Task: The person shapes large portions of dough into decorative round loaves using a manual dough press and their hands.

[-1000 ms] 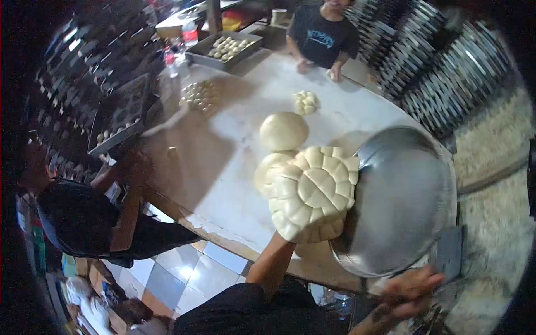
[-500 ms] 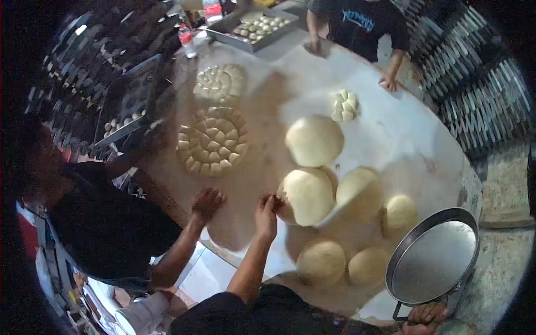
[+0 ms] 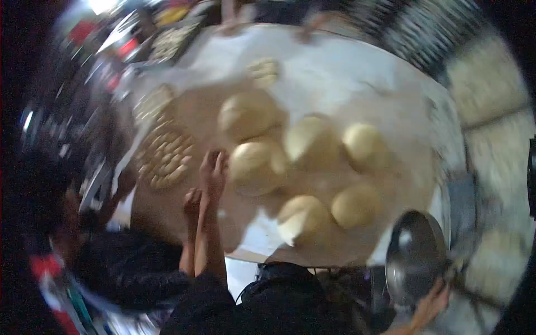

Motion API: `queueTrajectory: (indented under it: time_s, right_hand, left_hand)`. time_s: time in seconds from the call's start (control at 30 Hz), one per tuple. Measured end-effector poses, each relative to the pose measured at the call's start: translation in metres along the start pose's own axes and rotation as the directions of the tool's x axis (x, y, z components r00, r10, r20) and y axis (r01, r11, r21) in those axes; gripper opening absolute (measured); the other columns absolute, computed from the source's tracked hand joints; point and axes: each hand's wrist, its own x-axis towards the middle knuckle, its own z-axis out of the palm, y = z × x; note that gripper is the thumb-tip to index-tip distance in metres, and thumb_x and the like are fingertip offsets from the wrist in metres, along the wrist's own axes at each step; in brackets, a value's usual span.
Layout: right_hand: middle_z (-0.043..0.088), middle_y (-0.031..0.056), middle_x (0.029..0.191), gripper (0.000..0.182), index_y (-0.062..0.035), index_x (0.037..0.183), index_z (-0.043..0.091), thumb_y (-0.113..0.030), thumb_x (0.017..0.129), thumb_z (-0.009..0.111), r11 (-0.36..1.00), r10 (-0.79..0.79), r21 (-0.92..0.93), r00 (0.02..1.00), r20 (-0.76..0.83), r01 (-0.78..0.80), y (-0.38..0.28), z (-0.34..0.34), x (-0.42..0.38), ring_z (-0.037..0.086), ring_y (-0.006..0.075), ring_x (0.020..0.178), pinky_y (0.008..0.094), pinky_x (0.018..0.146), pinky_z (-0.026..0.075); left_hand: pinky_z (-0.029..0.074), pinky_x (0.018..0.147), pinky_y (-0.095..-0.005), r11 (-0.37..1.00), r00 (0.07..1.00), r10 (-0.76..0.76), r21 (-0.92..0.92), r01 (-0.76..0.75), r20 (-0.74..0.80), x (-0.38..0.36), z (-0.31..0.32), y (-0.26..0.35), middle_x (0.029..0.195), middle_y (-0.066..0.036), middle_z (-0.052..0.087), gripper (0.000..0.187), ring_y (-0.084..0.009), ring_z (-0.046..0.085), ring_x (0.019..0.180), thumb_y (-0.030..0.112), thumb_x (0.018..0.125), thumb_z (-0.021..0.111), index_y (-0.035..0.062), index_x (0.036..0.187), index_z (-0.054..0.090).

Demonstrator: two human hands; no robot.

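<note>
My right hand (image 3: 432, 304) grips the handle of a round metal pan (image 3: 416, 254), tilted at the table's right front edge. My left hand (image 3: 214, 170) is raised over the table with its fingers curled in, blurred by motion; I cannot see whether anything is inside them. Just right of it lies a large smooth dough ball (image 3: 252, 168), apart from the fingers as far as the blur shows. Another large dough ball (image 3: 245, 114) sits behind that one. Several more stand to the right, among them a dough ball (image 3: 304, 218) near the front edge.
At left, a co-worker's fist (image 3: 192, 201) is close beside my left forearm. Cut dough pieces (image 3: 166, 156) lie in a round cluster on the table (image 3: 335, 56). A smaller cluster (image 3: 263, 71) lies farther back. Another person's hands rest at the far edge, near a tray (image 3: 176, 42) of small pieces.
The view has swung to the right and blurred. My left hand has come away from the dough ball's edge. The pan has moved off the tabletop toward me and tilted more steeply, still in my right hand.
</note>
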Motion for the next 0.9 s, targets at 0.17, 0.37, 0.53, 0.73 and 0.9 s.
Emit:
queueTrajectory:
  time_s: [0.17,0.37,0.53,0.73,0.9]
  right_hand:
    - [0.063,0.0265,0.124,0.054,0.0079,0.126,0.058,-0.039,0.100,0.058,0.875,0.439,0.195,0.896,0.066,-0.443,0.034,0.007,-0.054,0.059,0.0406,0.114,0.0459,0.095,0.047]
    - [0.041,0.0166,0.151,0.074,-0.0040,0.148,0.037,-0.055,0.097,0.055,-0.286,0.829,0.822,0.303,0.470,-0.492,0.071,0.127,-0.102,0.045,0.0364,0.133,0.0504,0.105,0.043]
    - [0.027,0.0182,0.159,0.086,-0.0039,0.155,0.021,-0.062,0.097,0.047,-0.575,0.607,0.726,0.398,0.688,-0.377,0.079,0.275,-0.199,0.041,0.0403,0.137,0.0543,0.104,0.046]
    - [0.047,0.0162,0.145,0.069,-0.0028,0.140,0.044,-0.056,0.097,0.054,-0.557,0.424,0.449,0.227,0.877,-0.698,0.087,0.272,-0.220,0.057,0.0338,0.119,0.0483,0.090,0.052]
    - [0.068,0.0149,0.115,0.040,-0.0034,0.123,0.060,-0.033,0.096,0.063,0.402,0.486,0.467,0.616,0.620,-0.787,0.134,0.242,-0.344,0.066,0.0293,0.102,0.0423,0.083,0.054]
  left_hand:
    - [0.052,0.083,-0.0333,0.993,0.797,0.000,-0.095,0.073,0.604,-0.139,0.135,0.041,0.105,-0.010,0.069,0.023,-0.0165,0.063,0.092,0.016,0.103,0.049,0.0021,0.114,0.064]
    - [0.051,0.094,-0.0430,0.964,-0.138,0.078,-0.110,-0.243,0.987,-0.260,0.253,0.026,0.119,-0.018,0.068,0.034,-0.0340,0.065,0.108,0.027,0.100,0.055,0.0026,0.123,0.063]
    - [0.050,0.095,-0.0466,0.922,-0.336,-0.091,-0.048,-0.385,0.937,-0.274,0.280,0.072,0.120,-0.022,0.066,0.038,-0.0407,0.064,0.109,0.034,0.100,0.054,0.0048,0.122,0.064]
    - [0.051,0.092,-0.0456,0.868,-0.504,-0.068,-0.198,-0.456,0.861,-0.324,0.281,0.075,0.118,-0.021,0.067,0.042,-0.0360,0.066,0.107,0.040,0.100,0.054,0.0053,0.123,0.063]
    - [0.050,0.095,-0.0420,0.941,-0.805,-0.213,-0.106,-0.322,0.554,-0.437,0.288,0.060,0.121,-0.017,0.066,0.047,-0.0302,0.064,0.113,0.042,0.100,0.056,0.0042,0.126,0.061]
